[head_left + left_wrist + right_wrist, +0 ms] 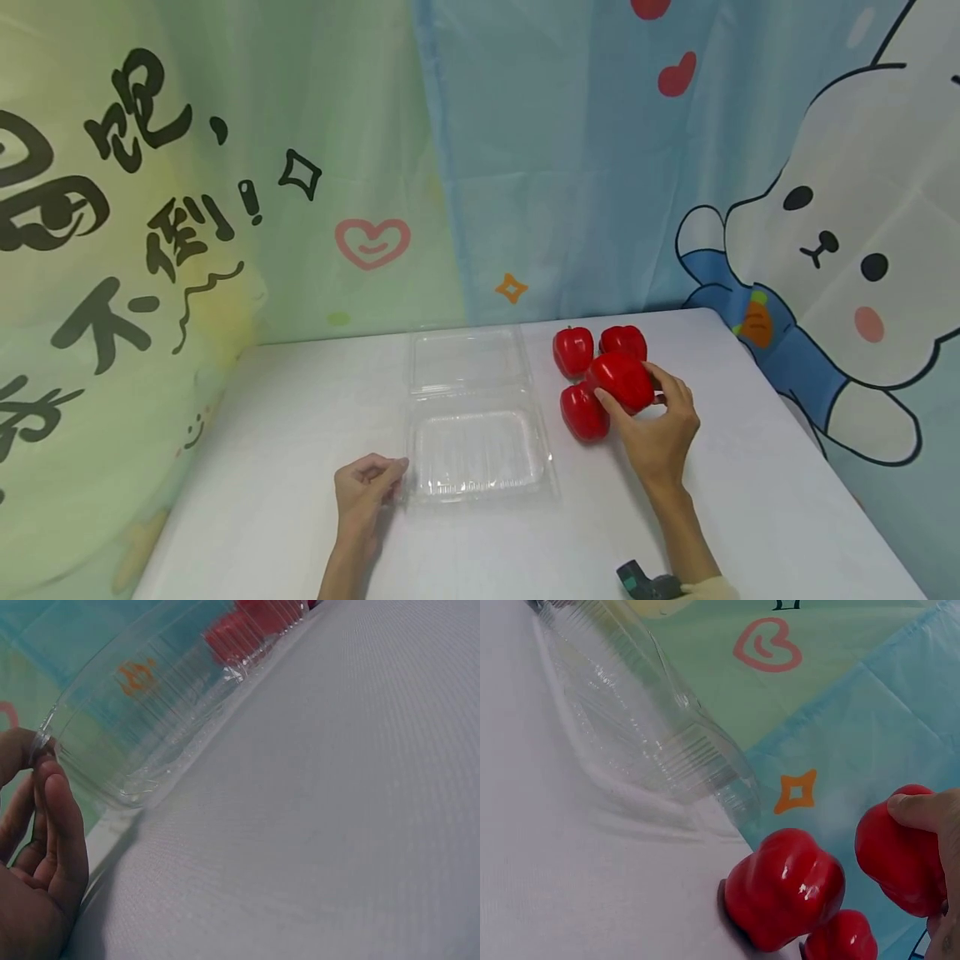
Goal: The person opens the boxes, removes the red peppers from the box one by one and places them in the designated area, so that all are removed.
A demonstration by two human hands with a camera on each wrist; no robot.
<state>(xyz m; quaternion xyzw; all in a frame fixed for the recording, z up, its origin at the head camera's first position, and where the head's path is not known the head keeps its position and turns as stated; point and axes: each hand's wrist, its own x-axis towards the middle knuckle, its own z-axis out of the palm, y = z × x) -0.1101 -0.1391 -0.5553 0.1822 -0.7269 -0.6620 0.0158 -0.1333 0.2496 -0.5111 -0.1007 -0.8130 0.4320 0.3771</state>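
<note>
My right hand (663, 429) grips a red bell pepper (621, 382) between thumb and fingers. In the right wrist view this pepper (900, 851) is raised off the table. Three more red bell peppers lie close by: one in front (585, 412), one at the back left (573, 351), one at the back right (623, 341). A clear plastic clamshell box (480, 450) lies unfolded on the table, its lid (468, 360) flat behind the base. At the base's left edge, my left hand (367, 492) pinches the rim (43, 742) between thumb and finger.
The white table (285, 433) carries the box in the middle and the peppers to its right. A printed curtain (540, 167) hangs along the back and sides. A dark device (648, 581) is worn at my right wrist.
</note>
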